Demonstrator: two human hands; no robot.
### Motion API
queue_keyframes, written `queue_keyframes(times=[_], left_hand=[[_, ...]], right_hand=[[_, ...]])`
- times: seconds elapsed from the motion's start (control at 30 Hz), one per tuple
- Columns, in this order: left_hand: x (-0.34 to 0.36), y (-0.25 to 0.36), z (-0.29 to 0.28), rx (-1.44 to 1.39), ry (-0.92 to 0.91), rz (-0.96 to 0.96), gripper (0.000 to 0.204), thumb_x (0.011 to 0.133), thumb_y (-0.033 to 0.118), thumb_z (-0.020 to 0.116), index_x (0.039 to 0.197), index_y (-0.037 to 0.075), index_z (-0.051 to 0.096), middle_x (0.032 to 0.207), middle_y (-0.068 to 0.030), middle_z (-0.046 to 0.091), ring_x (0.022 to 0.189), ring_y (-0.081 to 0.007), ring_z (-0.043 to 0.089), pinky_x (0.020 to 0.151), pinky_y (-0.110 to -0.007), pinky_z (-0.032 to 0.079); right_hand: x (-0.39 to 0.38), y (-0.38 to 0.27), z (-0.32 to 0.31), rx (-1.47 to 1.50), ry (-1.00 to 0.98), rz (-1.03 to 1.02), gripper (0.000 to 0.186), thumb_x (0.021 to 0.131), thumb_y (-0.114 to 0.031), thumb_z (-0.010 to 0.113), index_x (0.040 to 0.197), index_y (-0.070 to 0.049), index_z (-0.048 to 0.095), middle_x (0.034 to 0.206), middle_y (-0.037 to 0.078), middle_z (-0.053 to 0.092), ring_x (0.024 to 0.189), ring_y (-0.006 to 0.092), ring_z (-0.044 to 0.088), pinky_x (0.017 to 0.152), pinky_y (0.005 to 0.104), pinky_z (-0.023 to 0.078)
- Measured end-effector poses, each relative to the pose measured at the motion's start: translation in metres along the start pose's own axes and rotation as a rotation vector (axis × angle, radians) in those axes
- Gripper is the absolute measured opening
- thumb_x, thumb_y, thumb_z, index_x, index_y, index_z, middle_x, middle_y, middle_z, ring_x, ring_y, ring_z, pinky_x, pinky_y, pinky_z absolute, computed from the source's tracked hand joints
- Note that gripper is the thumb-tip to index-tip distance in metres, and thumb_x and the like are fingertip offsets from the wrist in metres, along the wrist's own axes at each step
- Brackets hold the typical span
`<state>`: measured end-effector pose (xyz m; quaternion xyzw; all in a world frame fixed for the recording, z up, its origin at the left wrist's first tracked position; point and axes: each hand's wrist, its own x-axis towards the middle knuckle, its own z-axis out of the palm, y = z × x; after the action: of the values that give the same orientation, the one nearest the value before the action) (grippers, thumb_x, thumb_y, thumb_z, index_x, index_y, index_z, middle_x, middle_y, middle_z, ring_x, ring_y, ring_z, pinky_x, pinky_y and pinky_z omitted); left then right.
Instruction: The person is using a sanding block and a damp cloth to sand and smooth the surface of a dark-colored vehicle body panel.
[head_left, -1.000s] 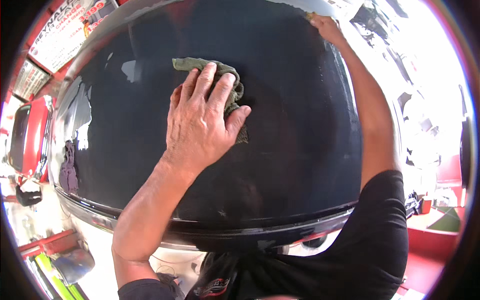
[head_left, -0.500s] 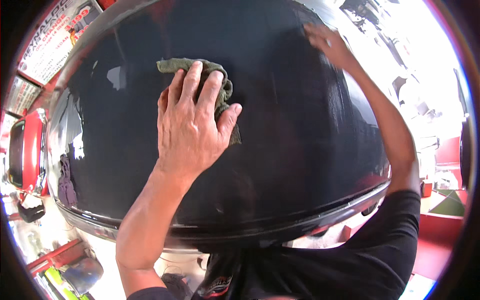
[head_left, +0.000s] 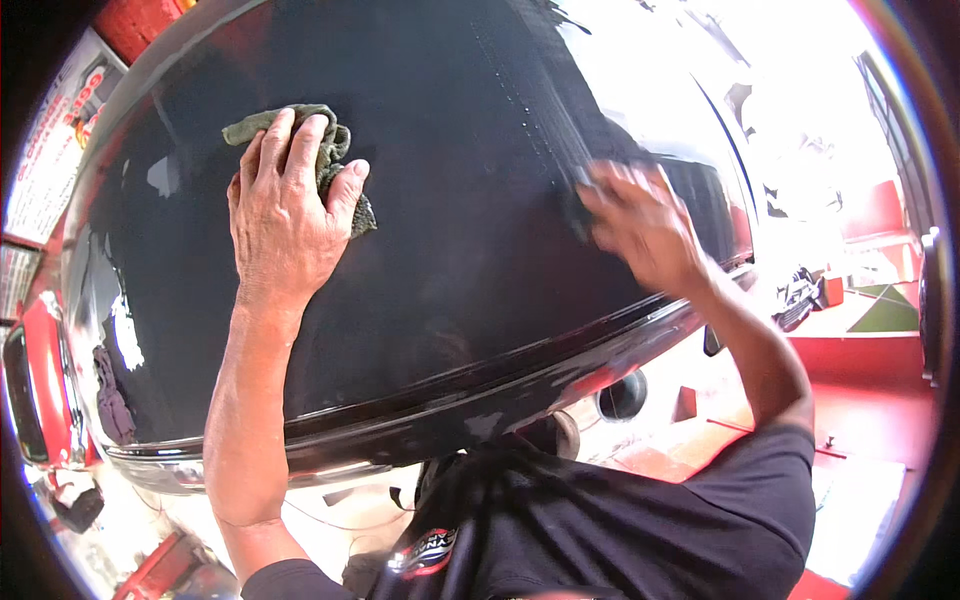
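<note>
Pressing: left hand [head_left: 285, 215] spread flat on green rag [head_left: 335, 160], upper-left of the black car panel [head_left: 460, 260].
Right hand [head_left: 640, 225]: blurred, can't tell grip, toward the panel's right edge.

glossy black car panel [head_left: 450, 260], olive-green rag [head_left: 335, 150]

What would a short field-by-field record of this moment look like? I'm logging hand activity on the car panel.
surface: glossy black car panel, curved, with a scuffed lower edge
left hand: left hand pressed flat on a green cloth against the panel
right hand: right hand on the panel, blurred; whether it holds anything cannot be told
clothing: black shirt
surroundings: red floor at right, red car at left
</note>
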<state>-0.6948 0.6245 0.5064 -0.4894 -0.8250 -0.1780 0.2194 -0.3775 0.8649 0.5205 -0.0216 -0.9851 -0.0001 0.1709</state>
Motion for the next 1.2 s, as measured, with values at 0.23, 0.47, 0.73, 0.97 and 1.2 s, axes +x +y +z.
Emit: queue_keyframes(times=[0.23,0.47,0.73,0.97,1.2], left_hand=[[-0.002,0.011,-0.008,-0.002,-0.031,-0.018,0.054,0.101,0.045,0.065,0.143,0.011,0.06,0.15,-0.0151,0.055,0.137,-0.0385,0.052,0.112,-0.053,0.042],[0.005,0.014,-0.001,-0.092,0.023,0.041,0.055,0.097,0.042,0.07,0.139,0.009,0.062,0.149,-0.017,0.055,0.137,-0.0389,0.052,0.11,-0.054,0.044],[-0.006,-0.003,-0.004,-0.013,0.001,0.016,0.055,0.103,0.047,0.062,0.142,0.009,0.06,0.15,-0.0146,0.056,0.137,-0.0375,0.053,0.112,-0.052,0.043],[0.003,0.011,-0.01,-0.001,-0.008,-0.012,0.055,0.101,0.045,0.065,0.143,0.009,0.059,0.151,-0.0142,0.054,0.137,-0.0381,0.052,0.112,-0.053,0.043],[0.0,0.014,-0.006,-0.056,0.028,-0.002,0.054,0.095,0.041,0.072,0.139,0.01,0.062,0.149,-0.0186,0.055,0.137,-0.0416,0.051,0.111,-0.057,0.043]], right_hand=[[0.019,0.076,0.01,0.032,-0.06,0.171,0.04,0.109,-0.023,0.048,0.144,-0.01,0.062,0.136,0.014,0.069,0.115,0.0307,0.07,0.108,0.0515,0.04],[0.205,0.302,0.102,-0.002,0.209,0.29,0.042,0.105,-0.031,0.062,0.139,-0.006,0.066,0.123,0.018,0.072,0.109,0.0328,0.07,0.1,0.0405,0.051],[0.036,0.063,0.031,-0.075,0.149,0.153,0.038,0.104,-0.026,0.06,0.138,-0.014,0.069,0.142,0.018,0.065,0.128,0.0323,0.063,0.11,0.0503,0.043],[0.006,0.061,-0.004,0.011,-0.065,0.282,0.042,0.104,-0.029,0.06,0.144,-0.018,0.065,0.145,0.013,0.063,0.137,0.0323,0.057,0.12,0.0541,0.032],[0.217,0.277,0.092,0.113,0.162,0.307,0.041,0.101,-0.024,0.068,0.139,-0.008,0.066,0.118,0.021,0.073,0.113,0.0304,0.07,0.099,0.0403,0.052]])
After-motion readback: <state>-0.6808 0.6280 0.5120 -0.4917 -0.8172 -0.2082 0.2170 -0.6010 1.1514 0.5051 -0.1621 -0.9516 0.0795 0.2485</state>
